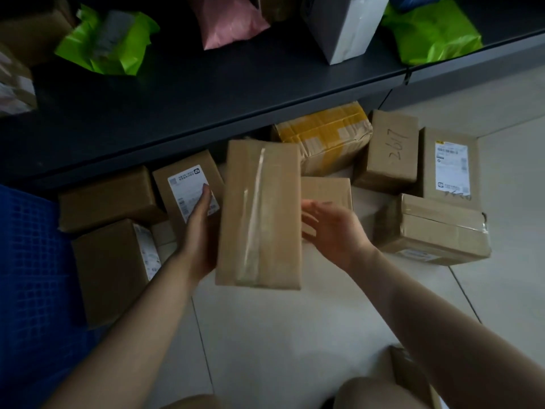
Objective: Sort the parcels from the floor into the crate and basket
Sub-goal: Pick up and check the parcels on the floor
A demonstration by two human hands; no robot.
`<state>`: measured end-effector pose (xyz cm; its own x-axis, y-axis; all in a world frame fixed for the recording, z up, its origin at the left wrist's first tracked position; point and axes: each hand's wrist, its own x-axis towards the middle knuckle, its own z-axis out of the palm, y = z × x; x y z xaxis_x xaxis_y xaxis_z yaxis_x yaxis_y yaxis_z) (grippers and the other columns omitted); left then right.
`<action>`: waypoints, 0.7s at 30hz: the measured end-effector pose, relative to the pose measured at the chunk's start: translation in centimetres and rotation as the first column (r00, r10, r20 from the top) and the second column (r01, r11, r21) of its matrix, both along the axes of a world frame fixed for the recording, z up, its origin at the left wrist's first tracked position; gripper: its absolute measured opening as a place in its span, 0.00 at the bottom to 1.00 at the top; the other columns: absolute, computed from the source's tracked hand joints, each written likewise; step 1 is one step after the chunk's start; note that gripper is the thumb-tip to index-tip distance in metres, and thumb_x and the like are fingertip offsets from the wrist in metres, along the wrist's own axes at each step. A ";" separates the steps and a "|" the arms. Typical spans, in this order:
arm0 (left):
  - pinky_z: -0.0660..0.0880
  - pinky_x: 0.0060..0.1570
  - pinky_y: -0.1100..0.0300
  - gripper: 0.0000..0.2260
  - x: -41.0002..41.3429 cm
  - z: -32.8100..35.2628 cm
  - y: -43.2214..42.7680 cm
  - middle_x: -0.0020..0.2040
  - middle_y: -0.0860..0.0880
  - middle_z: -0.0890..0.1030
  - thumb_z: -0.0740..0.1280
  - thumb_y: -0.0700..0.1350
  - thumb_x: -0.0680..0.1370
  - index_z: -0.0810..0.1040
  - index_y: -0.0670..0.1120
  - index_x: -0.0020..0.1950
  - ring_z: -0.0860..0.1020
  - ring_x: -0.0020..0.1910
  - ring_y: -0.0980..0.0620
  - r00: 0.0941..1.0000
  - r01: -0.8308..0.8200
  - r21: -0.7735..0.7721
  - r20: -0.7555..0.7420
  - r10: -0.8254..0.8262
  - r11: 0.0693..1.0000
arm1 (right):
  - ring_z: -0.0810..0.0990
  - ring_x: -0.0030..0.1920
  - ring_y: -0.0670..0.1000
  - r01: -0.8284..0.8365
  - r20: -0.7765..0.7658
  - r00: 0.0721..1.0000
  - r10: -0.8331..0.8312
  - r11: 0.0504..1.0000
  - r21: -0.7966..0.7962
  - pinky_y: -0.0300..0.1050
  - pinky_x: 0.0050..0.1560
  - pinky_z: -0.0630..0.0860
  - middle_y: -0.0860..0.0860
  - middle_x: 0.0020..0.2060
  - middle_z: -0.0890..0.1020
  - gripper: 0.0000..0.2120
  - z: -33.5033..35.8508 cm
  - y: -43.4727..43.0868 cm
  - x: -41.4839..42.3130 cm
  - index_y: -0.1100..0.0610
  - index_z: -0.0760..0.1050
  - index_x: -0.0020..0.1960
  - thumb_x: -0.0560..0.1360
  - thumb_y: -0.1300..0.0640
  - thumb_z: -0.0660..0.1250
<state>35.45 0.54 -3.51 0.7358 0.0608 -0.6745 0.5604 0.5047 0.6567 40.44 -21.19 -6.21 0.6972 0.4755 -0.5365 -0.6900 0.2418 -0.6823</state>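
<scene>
The taped box (259,214) was upright between both hands, over the floor (295,320) tiles. The left hand (199,231) lay flat on its left side, fingers straight (thumb hidden). The right hand (333,228) hung spread just beside the right edge, gripping nothing. Other boxes (386,149) lay around it below the shelf (206,98), and the blue crate (29,261) sat far left.

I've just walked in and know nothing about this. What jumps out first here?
The long brown box in the middle, between the left hand, flat against its side, and the open right hand. Around it brown parcels lie on the pale floor, beside a blue crate at the left. Above, bright green bags glow on the dark shelf.
</scene>
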 end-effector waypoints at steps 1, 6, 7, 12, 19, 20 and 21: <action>0.76 0.46 0.53 0.25 -0.2 0.0 0.1 0.43 0.49 0.86 0.52 0.64 0.78 0.84 0.52 0.48 0.84 0.42 0.51 1.000 -0.004 -0.025 -0.001 0.004 1.000 | 0.74 0.64 0.57 0.016 0.004 1.000 -0.016 0.998 -0.061 0.60 0.70 0.62 0.54 0.57 0.80 0.24 -0.2 0.4 -0.2 0.54 0.79 0.57 0.62 0.50 0.72; 0.76 0.44 0.53 0.19 -1.3 -0.3 0.7 0.44 0.48 0.86 0.56 0.61 0.78 0.80 0.51 0.54 0.85 0.41 0.50 0.998 -0.051 -0.054 0.020 0.052 0.997 | 0.71 0.66 0.56 -0.124 -0.111 0.988 0.104 0.972 -0.199 0.58 0.69 0.66 0.52 0.66 0.73 0.50 -0.6 2.0 -0.9 0.48 0.60 0.73 0.56 0.43 0.78; 0.75 0.44 0.53 0.17 -1.3 -0.5 1.1 0.44 0.49 0.86 0.57 0.59 0.79 0.79 0.52 0.55 0.84 0.42 0.50 0.998 -0.065 -0.035 0.018 0.065 0.997 | 0.73 0.65 0.55 -0.166 -0.109 0.983 0.146 0.967 -0.194 0.55 0.66 0.69 0.52 0.65 0.74 0.49 -0.7 2.0 -1.0 0.49 0.61 0.73 0.58 0.43 0.78; 0.72 0.42 0.55 0.10 -1.0 -1.9 2.8 0.41 0.51 0.85 0.58 0.49 0.81 0.78 0.50 0.54 0.80 0.45 0.49 0.992 -0.107 0.105 -0.060 0.114 0.989 | 0.75 0.62 0.57 -0.102 -0.112 0.991 0.079 0.969 -0.223 0.52 0.61 0.73 0.53 0.61 0.77 0.35 -1.2 1.3 -1.9 0.49 0.69 0.68 0.63 0.45 0.73; 0.70 0.56 0.49 0.22 -4.4 -1.6 3.8 0.48 0.46 0.84 0.58 0.66 0.73 0.83 0.53 0.49 0.79 0.48 0.45 0.985 0.025 0.016 -0.170 -0.021 1.000 | 0.77 0.55 0.59 -0.107 -0.125 0.988 0.092 0.987 -0.122 0.57 0.62 0.72 0.63 0.54 0.79 0.25 -1.2 1.7 -3.5 0.60 0.72 0.67 0.70 0.61 0.63; 0.69 0.55 0.50 0.21 -5.1 -1.8 3.8 0.49 0.46 0.83 0.64 0.66 0.69 0.85 0.53 0.46 0.79 0.47 0.46 0.986 0.000 -0.010 -0.167 -0.002 1.000 | 0.77 0.57 0.59 -0.082 -0.147 0.987 0.062 0.987 -0.138 0.58 0.64 0.71 0.63 0.54 0.79 0.23 -1.5 1.9 -3.7 0.60 0.72 0.67 0.72 0.63 0.64; 0.68 0.52 0.51 0.20 -5.8 -2.1 3.8 0.47 0.46 0.82 0.71 0.65 0.62 0.86 0.52 0.44 0.79 0.46 0.47 0.986 -0.046 -0.055 -0.160 0.037 0.997 | 0.77 0.57 0.59 -0.068 -0.183 0.982 0.042 0.988 -0.138 0.58 0.64 0.70 0.61 0.53 0.79 0.22 -1.6 2.0 -3.8 0.60 0.72 0.66 0.72 0.63 0.66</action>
